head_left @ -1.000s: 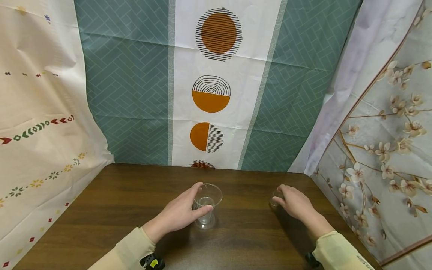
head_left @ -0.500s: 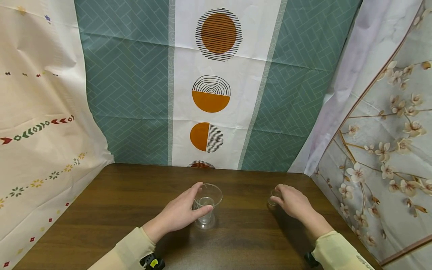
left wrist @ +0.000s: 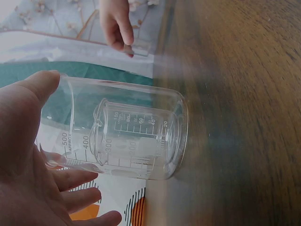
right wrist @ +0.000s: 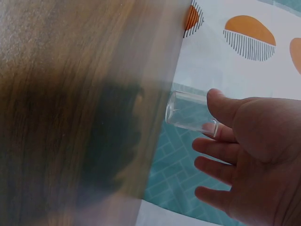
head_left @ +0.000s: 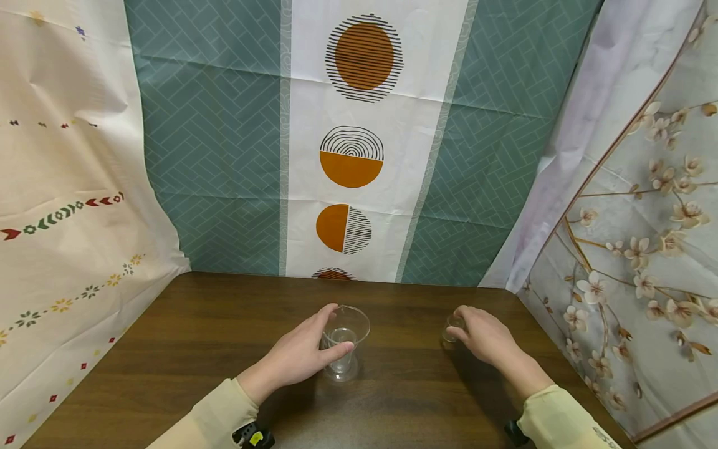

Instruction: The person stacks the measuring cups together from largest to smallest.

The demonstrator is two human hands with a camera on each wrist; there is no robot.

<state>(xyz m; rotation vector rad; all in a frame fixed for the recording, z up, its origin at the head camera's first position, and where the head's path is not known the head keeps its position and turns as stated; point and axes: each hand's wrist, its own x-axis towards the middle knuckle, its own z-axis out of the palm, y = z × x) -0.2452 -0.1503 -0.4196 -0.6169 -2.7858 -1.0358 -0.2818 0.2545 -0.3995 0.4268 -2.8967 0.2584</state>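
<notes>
A large glass beaker [left wrist: 77, 120], marked up to 500, stands upright on the table. Nested inside it is a smaller beaker [left wrist: 141, 125] with a scale up to 100. My left hand [head_left: 297, 352] grips the large beaker at its rim, thumb on the near side and fingers round the far side. Off to the right, my right hand [head_left: 487, 337] pinches a small clear glass beaker [right wrist: 189, 112] near its rim, between thumb and index finger. The other fingers of that hand are spread apart. In the right wrist view, the small beaker's base faces the tabletop.
The dark brown wooden table [head_left: 185, 349] reaches back to a teal and white curtain [head_left: 224, 156] with orange circles. A cream patterned cloth [head_left: 67, 187] hangs at the left, a floral one [head_left: 634, 268] at the right.
My right hand has moved slightly to the left, carrying the small glass beaker. The left hand and the large beaker have stayed in place.
</notes>
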